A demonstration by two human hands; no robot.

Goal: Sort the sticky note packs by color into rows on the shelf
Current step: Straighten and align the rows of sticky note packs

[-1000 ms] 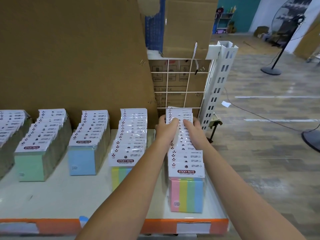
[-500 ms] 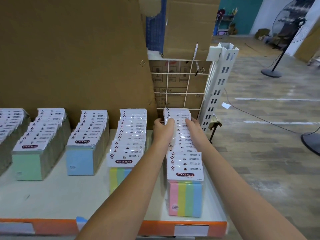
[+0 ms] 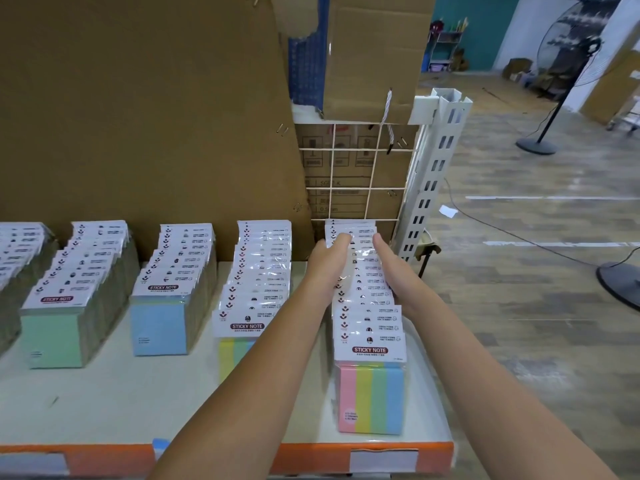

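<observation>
1. Fingers point(image 3: 341, 240) of the left hand point(image 3: 327, 263) curl over the header cards at the back of the right striped row point(image 3: 369, 317); I cannot see the thumb.
2. Right hand point(image 3: 393, 271) lies flat against that row's other side, its fingers point(image 3: 379, 244) straight and together.
3. From between both hands the row runs toward me, its front pack striped pink, yellow, green and blue, close to the shelf point(image 3: 138, 403) edge.
4. Just left of the left fingers stands a second striped row point(image 3: 256, 271); further left I see a blue row point(image 3: 173, 271), then a green row point(image 3: 74, 285).
5. Beyond the fingertips a wire grid point(image 3: 349, 174) fronts cardboard; right of the right fingers rises a slotted post point(image 3: 433, 174).
</observation>
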